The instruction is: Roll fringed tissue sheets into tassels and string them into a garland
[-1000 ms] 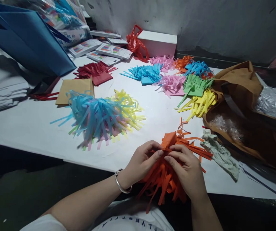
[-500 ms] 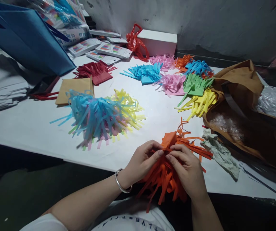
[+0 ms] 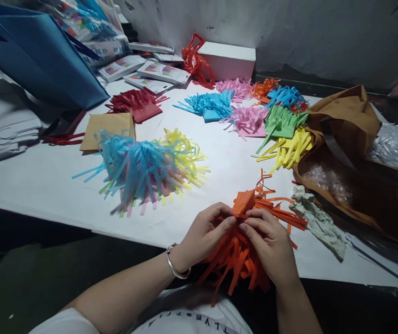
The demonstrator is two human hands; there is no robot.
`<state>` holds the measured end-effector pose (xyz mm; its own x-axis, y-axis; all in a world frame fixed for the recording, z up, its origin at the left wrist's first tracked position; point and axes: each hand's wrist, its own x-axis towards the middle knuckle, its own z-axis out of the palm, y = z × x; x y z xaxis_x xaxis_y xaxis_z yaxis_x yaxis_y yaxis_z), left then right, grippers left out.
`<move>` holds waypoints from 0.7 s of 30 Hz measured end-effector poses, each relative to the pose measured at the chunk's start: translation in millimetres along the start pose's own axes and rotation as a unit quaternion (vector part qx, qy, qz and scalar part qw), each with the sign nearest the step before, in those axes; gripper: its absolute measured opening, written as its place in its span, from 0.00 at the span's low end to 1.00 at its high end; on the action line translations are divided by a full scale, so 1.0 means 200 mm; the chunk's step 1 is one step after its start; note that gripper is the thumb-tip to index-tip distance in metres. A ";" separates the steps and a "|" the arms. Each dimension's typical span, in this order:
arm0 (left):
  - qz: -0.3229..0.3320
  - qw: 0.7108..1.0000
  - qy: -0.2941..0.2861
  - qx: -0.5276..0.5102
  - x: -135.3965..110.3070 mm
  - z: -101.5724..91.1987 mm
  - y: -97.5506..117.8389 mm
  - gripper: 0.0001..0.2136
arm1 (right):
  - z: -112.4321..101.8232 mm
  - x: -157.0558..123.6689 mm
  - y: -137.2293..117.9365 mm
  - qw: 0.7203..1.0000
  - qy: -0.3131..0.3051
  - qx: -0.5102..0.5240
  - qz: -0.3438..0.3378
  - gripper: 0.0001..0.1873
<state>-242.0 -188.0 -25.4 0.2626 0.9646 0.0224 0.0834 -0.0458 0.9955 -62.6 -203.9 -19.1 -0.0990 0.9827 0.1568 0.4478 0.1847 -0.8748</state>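
An orange fringed paper bundle (image 3: 245,253) sits at the near edge of the white table (image 3: 46,185), its cut strips hanging toward me. My left hand (image 3: 204,234), with a silver bracelet on the wrist, pinches the bundle from the left. Fingers of my right hand (image 3: 270,246) are curled over its top right, thumb and forefinger meeting the left hand's at the folded part. Both hands are closed on the paper.
A heap of blue, yellow, pink and green fringed paper (image 3: 143,167) lies left of centre. Separate piles in red (image 3: 138,104), blue (image 3: 209,105), pink (image 3: 247,121), green (image 3: 281,123) and yellow (image 3: 289,150) lie farther back. A brown bag (image 3: 355,162) fills the right; a crumpled cloth (image 3: 319,222) lies beside my right hand.
Almost nothing: both hands stay on the orange bundle, with only slight finger movement at the folded part.
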 end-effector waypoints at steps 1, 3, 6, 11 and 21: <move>0.000 1.000 0.000 -0.001 0.00 0.00 0.00 0.11 | 0.00 0.00 0.00 1.000 -0.001 0.001 -0.001 0.06; 0.001 1.000 0.002 -0.001 0.00 0.00 0.00 0.12 | 0.00 0.00 0.00 1.000 -0.003 0.002 -0.001 0.06; 0.002 1.000 0.003 0.001 0.00 0.00 -0.01 0.12 | -0.01 0.00 0.01 1.000 -0.009 -0.001 0.001 0.06; 0.005 1.000 -0.001 0.003 0.00 0.00 -0.01 0.11 | -0.01 0.00 0.00 1.000 -0.021 -0.017 -0.012 0.07; 0.030 0.999 0.001 0.026 0.00 0.00 -0.01 0.09 | -0.01 0.01 0.00 0.999 -0.036 -0.021 -0.023 0.08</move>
<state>-242.0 -188.5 -28.4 0.2673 0.9601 0.0827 0.1173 -0.1176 0.9861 -60.6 -202.6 -17.9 -0.1842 0.9694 0.1622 0.4779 0.2326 -0.8471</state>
